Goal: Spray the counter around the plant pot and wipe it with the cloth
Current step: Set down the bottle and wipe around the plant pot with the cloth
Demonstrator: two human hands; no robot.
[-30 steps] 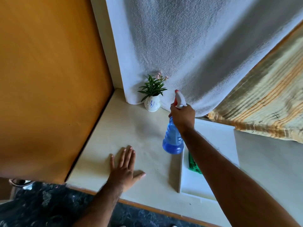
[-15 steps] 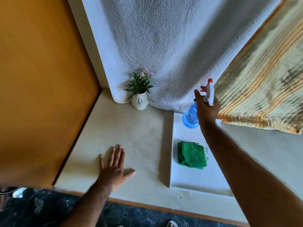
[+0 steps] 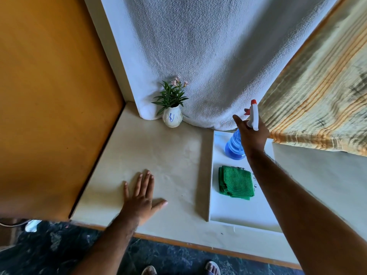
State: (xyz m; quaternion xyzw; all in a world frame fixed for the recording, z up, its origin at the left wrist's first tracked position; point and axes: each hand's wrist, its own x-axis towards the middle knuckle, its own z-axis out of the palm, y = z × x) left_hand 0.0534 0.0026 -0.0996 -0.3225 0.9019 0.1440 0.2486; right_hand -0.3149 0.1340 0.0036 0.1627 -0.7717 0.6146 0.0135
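A small white plant pot (image 3: pixel 172 118) with green leaves and pink flowers stands at the back of the cream counter (image 3: pixel 158 155), against a white towel. My right hand (image 3: pixel 251 133) is shut on a blue spray bottle (image 3: pixel 234 146) with a white and red trigger head, whose base is at the far end of a white tray (image 3: pixel 238 211). A folded green cloth (image 3: pixel 236 182) lies in the tray, nearer than the bottle. My left hand (image 3: pixel 142 197) lies flat on the counter near its front edge, fingers spread, holding nothing.
An orange wooden panel (image 3: pixel 49 96) walls the counter's left side. A white towel (image 3: pixel 208 56) hangs behind the pot and a striped yellow cloth (image 3: pixel 321 92) hangs at the right. The dark floor and my feet show below the counter's front edge.
My right hand carried the spray bottle from the middle of the counter rightward and back to the far end of the tray, which uncovered the green cloth. The left hand stayed flat.
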